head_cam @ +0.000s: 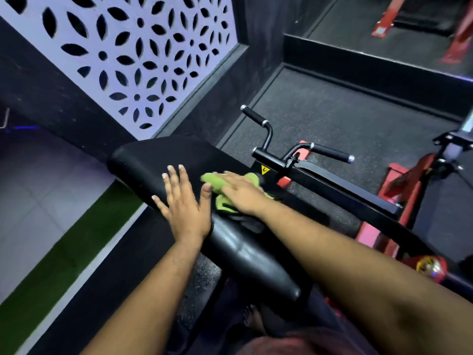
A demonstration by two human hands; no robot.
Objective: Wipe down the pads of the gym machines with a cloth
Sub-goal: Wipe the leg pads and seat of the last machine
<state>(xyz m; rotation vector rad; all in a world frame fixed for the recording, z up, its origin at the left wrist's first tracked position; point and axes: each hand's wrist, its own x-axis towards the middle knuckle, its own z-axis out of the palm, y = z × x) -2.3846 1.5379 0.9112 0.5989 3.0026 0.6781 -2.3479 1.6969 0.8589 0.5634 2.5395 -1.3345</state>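
A long black padded bench pad [153, 160] of a gym machine runs from the upper left toward me. My left hand [185, 203] lies flat on the pad with fingers spread, holding nothing. Just to its right, my right hand [242, 192] presses down on a crumpled green cloth [217, 184] against the pad. Part of the cloth sticks out past my fingers on the left and right. The nearer stretch of the pad [253, 254] looks glossy.
Black handlebars [330, 151] on a black bar stand right of the pad, with red frame parts [407, 190] beyond. A patterned white wall panel [133, 55] is behind. Dark rubber floor [345, 114] lies to the right, a green strip [51, 272] at left.
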